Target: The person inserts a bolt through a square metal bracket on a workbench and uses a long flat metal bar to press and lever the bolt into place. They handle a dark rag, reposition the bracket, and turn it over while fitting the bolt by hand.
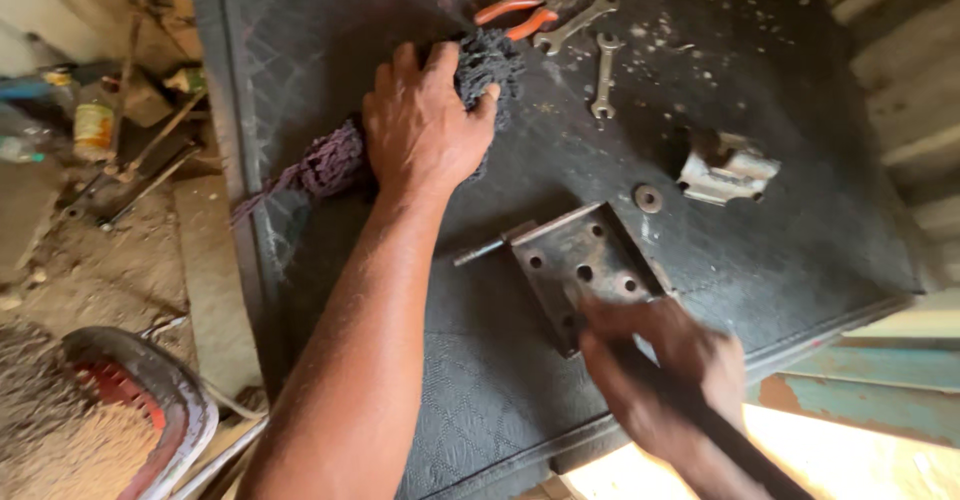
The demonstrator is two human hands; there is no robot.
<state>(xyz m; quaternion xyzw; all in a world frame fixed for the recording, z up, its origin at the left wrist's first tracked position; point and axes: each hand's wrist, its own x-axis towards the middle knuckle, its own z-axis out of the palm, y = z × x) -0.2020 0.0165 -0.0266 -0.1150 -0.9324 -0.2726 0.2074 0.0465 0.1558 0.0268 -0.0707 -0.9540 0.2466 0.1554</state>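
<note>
dark mat [760,90], rag [480,65] under left hand [425,125] grip clamped; right hand [665,375] closed on plate [585,265]

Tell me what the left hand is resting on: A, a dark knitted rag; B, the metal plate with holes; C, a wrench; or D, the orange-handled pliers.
A: the left hand is spread over the dark knitted rag on the dark mat, while the orange-handled pliers, the wrenches and the metal plate with holes lie apart from it.
</note>
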